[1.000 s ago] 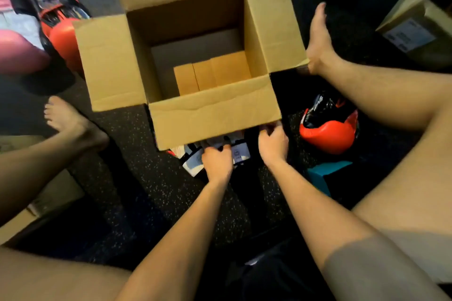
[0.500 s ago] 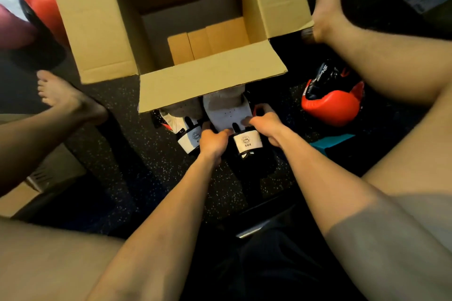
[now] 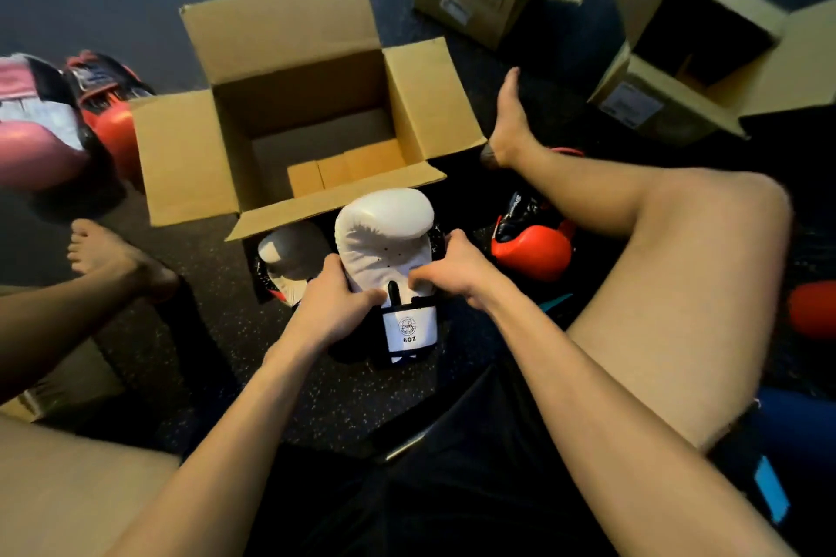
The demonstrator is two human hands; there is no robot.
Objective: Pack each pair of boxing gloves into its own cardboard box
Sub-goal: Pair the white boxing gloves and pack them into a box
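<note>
Around the cuff end of the white glove (image 3: 384, 235), the fingers (image 3: 364, 298) of the left hand (image 3: 332, 308) are curling against one side while the right hand (image 3: 454, 269) is pinching the other, so both are gripping it. The glove is sitting just in front of the open cardboard box (image 3: 190, 158), its padded end overlapping the near flap (image 3: 334, 206). Done well, the hands are probably raising it clear of that flap before tipping it padding-first into the box. The second white glove (image 3: 294, 258) is lying beside it, partly under the flap, and likely belongs in the same box; the red glove (image 3: 531, 249) on the right does not.
</note>
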